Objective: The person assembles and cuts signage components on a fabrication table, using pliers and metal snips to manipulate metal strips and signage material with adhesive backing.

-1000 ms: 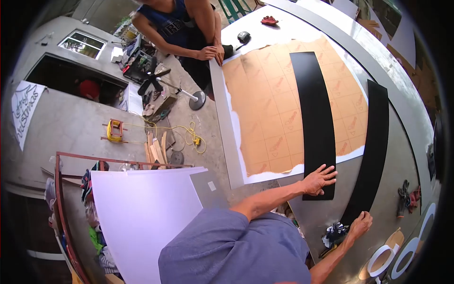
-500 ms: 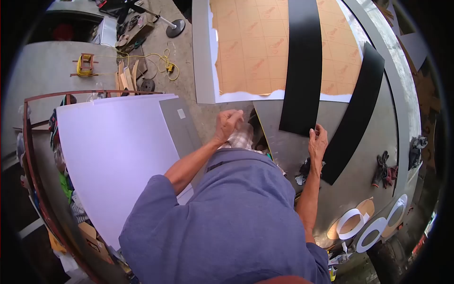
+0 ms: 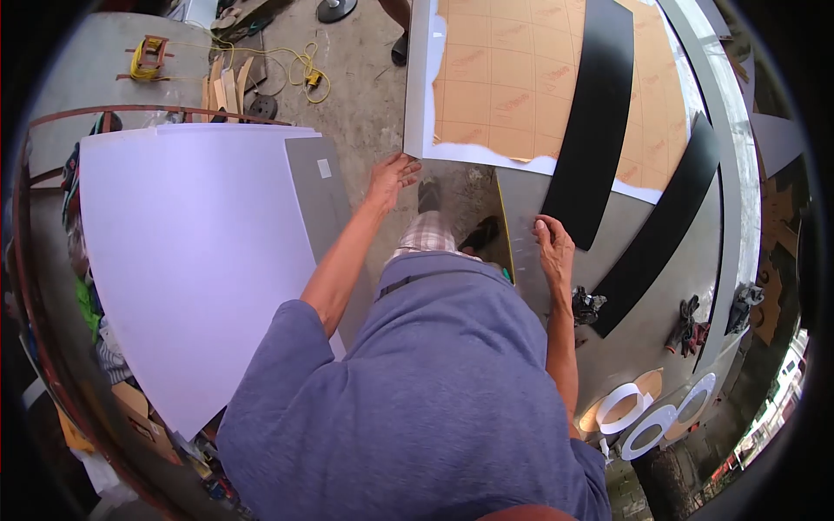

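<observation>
My left hand [image 3: 393, 181] reaches forward with its fingers apart. Its fingertips are right by the near left corner of a white-edged sheet [image 3: 486, 154] covered with torn brown printed paper. My right hand [image 3: 556, 250] is over the grey tabletop [image 3: 524, 193], fingers loosely bent and nothing seen in them. Just right of that hand lies the near end of a long black strip [image 3: 592, 130], which crosses the papered sheet. A second black strip [image 3: 660, 226] lies at an angle farther right. Dark crumpled material [image 3: 588, 306] is beside my right wrist.
Large white sheets [image 3: 191, 260] lie on a grey panel [image 3: 317, 187] to my left, inside a rusty frame [image 3: 52, 356]. Gloves [image 3: 689, 328] and white rings [image 3: 647, 434] are at the right. A yellow cord [image 3: 308, 74] runs over the floor; another person's foot [image 3: 400, 49] stands ahead.
My left hand has moved forward to the sheet's corner and its fingers have opened. My right hand has come off the black strip's end, leftward. A person's foot has appeared ahead.
</observation>
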Tool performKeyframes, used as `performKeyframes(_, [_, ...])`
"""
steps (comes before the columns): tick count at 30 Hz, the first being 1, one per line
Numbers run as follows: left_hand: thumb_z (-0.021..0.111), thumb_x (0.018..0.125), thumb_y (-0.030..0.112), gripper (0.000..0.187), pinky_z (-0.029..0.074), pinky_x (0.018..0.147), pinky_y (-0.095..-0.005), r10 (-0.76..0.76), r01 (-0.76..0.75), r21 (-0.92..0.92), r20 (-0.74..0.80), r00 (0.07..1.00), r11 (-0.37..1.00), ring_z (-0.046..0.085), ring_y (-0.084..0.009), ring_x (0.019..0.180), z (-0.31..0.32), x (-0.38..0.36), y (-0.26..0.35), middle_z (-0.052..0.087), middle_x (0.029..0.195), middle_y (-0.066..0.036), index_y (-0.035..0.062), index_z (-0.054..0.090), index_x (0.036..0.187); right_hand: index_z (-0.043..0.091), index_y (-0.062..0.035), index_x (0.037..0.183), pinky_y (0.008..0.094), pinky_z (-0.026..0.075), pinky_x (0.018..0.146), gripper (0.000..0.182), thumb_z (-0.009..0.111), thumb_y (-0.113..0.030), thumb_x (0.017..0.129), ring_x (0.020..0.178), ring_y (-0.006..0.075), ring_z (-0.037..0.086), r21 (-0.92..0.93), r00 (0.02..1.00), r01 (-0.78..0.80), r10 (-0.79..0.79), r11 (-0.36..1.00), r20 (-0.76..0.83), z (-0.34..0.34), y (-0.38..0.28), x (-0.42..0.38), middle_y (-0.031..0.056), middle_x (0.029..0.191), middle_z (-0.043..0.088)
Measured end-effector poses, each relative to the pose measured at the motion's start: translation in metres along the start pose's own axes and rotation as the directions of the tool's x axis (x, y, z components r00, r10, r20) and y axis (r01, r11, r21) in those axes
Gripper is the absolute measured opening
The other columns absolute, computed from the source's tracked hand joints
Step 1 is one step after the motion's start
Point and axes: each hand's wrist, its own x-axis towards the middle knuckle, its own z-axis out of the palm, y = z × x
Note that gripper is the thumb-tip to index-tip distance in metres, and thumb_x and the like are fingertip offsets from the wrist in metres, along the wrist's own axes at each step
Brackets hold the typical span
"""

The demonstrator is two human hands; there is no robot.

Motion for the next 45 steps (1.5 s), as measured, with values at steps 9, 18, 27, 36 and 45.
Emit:
performKeyframes(9, [0.066, 0.096, 0.006, 0.037, 0.057, 0.082, -0.0284, 0.027, -0.025, -0.015, 0.118, 0.993, 1.000, 0.071, -0.0178, 0.095, 0.005, 0.019, 0.005, 0.073, 0.108, -0.012, -0.0069, 0.063, 0.131, 0.068, -0.0001, 0.118, 0.0301, 0.055, 0.084, 0.027, 0.066, -0.018, 0.098, 0.091, 0.0160, 0.069, -0.031, 0.953, 0.083, -0.070, 0.996, 0.295, 0.079, -0.087, 0.044, 0.0094, 0.101, 0.074])
performKeyframes(18, [0.071, 0.090, 0.001, 0.046, 0.057, 0.082, -0.0267, 0.002, -0.075, 0.224, 0.311, 0.951, 0.972, 0.071, -0.0148, 0.093, -0.023, 0.044, 0.003, 0.076, 0.106, -0.012, -0.0048, 0.062, 0.135, 0.058, -0.0007, 0.133, 0.0347, 0.057, 0.086, 0.051, 0.077, -0.017, 0.089, 0.096, 0.0219, 0.069, -0.158, 0.898, 0.151, -0.069, 0.976, 0.435, 0.163, -0.100, 0.082, 0.0137, 0.110, 0.070])
performKeyframes(27, [0.069, 0.089, -0.006, 0.052, 0.055, 0.096, -0.0295, -0.014, -0.038, 0.105, 0.449, 0.893, 0.994, 0.069, -0.0177, 0.108, -0.030, 0.050, 0.006, 0.074, 0.117, -0.016, -0.0071, 0.056, 0.139, 0.062, -0.0032, 0.127, 0.0374, 0.056, 0.076, 0.047, 0.079, -0.017, 0.086, 0.082, 0.0264, 0.069, -0.290, 0.934, 0.185, -0.077, 0.939, 0.348, 0.202, -0.116, 0.086, 0.0169, 0.101, 0.069])
performKeyframes(36, [0.073, 0.088, -0.005, 0.056, 0.054, 0.098, -0.0293, -0.045, -0.050, 0.185, 0.477, 0.877, 0.981, 0.066, -0.0167, 0.111, -0.031, 0.048, 0.017, 0.069, 0.125, -0.017, -0.0061, 0.055, 0.141, 0.068, -0.0033, 0.118, 0.0383, 0.056, 0.080, 0.036, 0.079, -0.017, 0.086, 0.093, 0.0298, 0.073, -0.251, 0.957, 0.259, -0.214, 0.933, 0.196, 0.221, -0.128, 0.078, 0.0186, 0.100, 0.074])
performKeyframes(45, [0.071, 0.089, -0.005, 0.055, 0.054, 0.094, -0.0277, -0.017, -0.171, 0.400, 0.425, 0.905, 0.900, 0.065, -0.0141, 0.108, -0.028, 0.049, 0.014, 0.070, 0.122, -0.010, -0.0047, 0.055, 0.141, 0.068, -0.0060, 0.120, 0.0393, 0.056, 0.083, 0.037, 0.079, -0.013, 0.085, 0.096, 0.0344, 0.072, -0.259, 0.969, 0.214, -0.172, 0.942, 0.178, 0.229, -0.125, 0.080, 0.0184, 0.103, 0.074])
